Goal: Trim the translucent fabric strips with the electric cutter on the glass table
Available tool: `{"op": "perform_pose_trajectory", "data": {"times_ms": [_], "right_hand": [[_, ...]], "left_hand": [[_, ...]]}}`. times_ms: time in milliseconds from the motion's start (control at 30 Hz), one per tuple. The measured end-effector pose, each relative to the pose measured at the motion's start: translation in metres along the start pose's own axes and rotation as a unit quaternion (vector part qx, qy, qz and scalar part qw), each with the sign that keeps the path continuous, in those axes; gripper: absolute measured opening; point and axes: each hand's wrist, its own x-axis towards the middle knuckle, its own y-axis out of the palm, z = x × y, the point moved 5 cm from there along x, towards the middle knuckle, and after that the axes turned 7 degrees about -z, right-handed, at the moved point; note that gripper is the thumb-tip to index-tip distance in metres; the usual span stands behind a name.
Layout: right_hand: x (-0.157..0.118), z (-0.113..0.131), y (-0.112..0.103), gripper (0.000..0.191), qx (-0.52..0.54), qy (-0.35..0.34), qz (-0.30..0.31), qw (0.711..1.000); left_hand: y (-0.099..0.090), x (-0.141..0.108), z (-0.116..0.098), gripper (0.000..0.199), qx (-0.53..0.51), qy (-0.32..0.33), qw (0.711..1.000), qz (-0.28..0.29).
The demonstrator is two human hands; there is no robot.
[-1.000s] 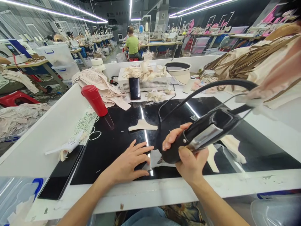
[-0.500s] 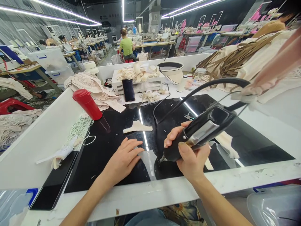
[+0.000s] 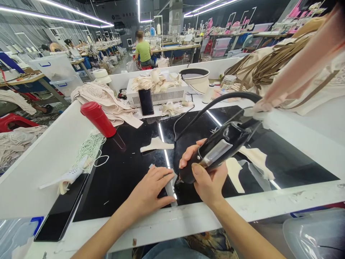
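My right hand [image 3: 206, 176] is wrapped round a black corded handheld tool [image 3: 215, 149], its metal tip pointing down at the black glossy board [image 3: 124, 187]. Left of that tip, my left hand [image 3: 153, 187] lies with its fingers spread over a thin greyish translucent piece [image 3: 170, 187], covering part of it. Behind my hands sits a cream fabric piece [image 3: 157, 144]. More cream pieces [image 3: 235, 174] lie to the right of the tool, beside another translucent piece [image 3: 254, 172].
A red bottle [image 3: 99, 119] stands at the left behind pale green cord [image 3: 90, 147]. At the back are a phone [image 3: 146, 102], a white vented box [image 3: 169, 96] and a round container [image 3: 195, 80]. A seated person [image 3: 143, 51] is far off.
My right hand and the tool have moved left. My left hand has shifted right, onto the translucent piece. A cream piece at the right shows more fully.
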Motion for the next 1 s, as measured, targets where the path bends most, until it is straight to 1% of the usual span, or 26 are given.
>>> {"op": "perform_pose_trajectory", "data": {"times_ms": [100,267,433,600,733,867,1000], "right_hand": [[0.001,-0.002,0.0,0.038,0.006,0.004,-0.005,1.0],[0.002,-0.006,0.003,0.042,0.0,0.005,-0.01,1.0],[0.001,-0.01,0.004,0.039,0.002,0.001,-0.002,1.0],[-0.001,-0.01,0.005,0.035,-0.007,-0.003,0.005,1.0],[-0.005,-0.008,0.003,0.038,-0.006,0.003,0.005,1.0],[-0.012,-0.006,0.004,0.04,0.008,0.006,0.019,1.0],[-0.015,-0.005,0.005,0.038,0.002,0.004,0.027,1.0]], "left_hand": [[-0.001,-0.001,0.004,0.067,-0.003,0.0,1.0,0.004],[-0.002,-0.001,0.004,0.072,-0.005,0.009,1.0,-0.002],[-0.001,-0.001,0.004,0.078,-0.002,0.01,1.0,0.006],[-0.005,-0.001,0.002,0.076,-0.007,0.015,1.0,0.01],[-0.006,-0.001,0.0,0.077,-0.006,0.013,1.0,0.013],[-0.006,-0.001,-0.001,0.077,-0.005,0.012,1.0,0.013],[-0.006,-0.001,-0.001,0.076,-0.007,0.015,1.0,0.015]]}}
